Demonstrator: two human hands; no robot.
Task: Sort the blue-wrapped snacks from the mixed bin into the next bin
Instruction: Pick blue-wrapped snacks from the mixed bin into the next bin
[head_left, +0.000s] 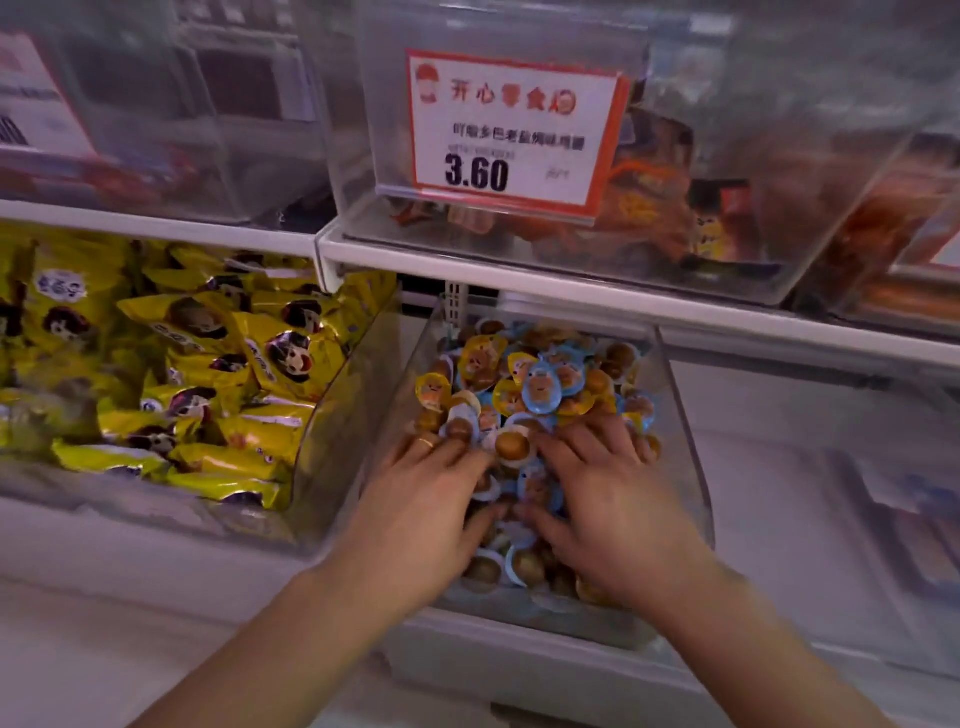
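Shop shelving holds the clear mixed bin (680, 415), where left hand (415, 514) and right hand (613, 499) lie spread flat on the pile gripping nothing, a blue snack (543, 388) just beyond the right fingertips.

Shelving: I see white shelf rails (519, 283) in tiers.
Upper tier: clear bin with price sign (511, 132) reading 3.60.
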